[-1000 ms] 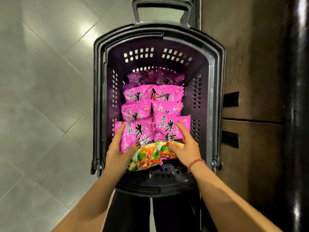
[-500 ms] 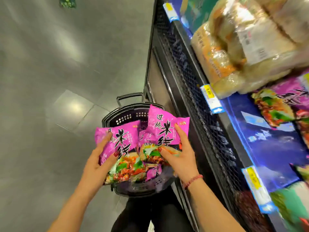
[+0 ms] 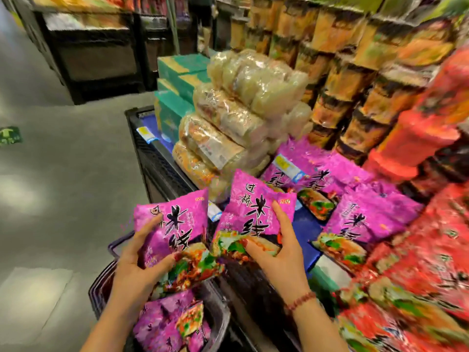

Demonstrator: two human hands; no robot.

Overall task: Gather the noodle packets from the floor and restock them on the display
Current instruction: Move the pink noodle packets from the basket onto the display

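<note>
You hold two noodle packets in the air, between the basket below and the display to your right. Your left hand (image 3: 137, 265) grips the left packet (image 3: 175, 224) by its lower edge, thumb across the front and fingers up its left side. Your right hand (image 3: 279, 247), with a beaded bracelet (image 3: 300, 299) at the wrist, grips the right packet (image 3: 256, 214) in the same way, thumb over the printed food picture and fingers along its right side. Both packets are glossy, crinkled purple plastic pillows with bold black characters, tilted top away from you and nearly touching each other.

More purple packets (image 3: 167, 323) lie in the dark plastic basket (image 3: 97, 290) on the floor under your left forearm. Just right of your right hand, a patch of blue shelf (image 3: 307, 224) shows bare at the display's front edge, beside matching shelf packets (image 3: 368, 219) lying flat and overlapping. A price tag (image 3: 288, 165) sits on the packets behind.

Soft clear bags (image 3: 241, 115) of pale noodles are piled behind the right packet, with teal boxes (image 3: 177, 72) behind them. Stacked cups (image 3: 355, 72) rise at the back, and red packets (image 3: 418, 262) crowd the right side, badly blurred.

To your left the grey floor (image 3: 50, 174) lies open, with a green sticker (image 3: 10, 135) at its edge.
</note>
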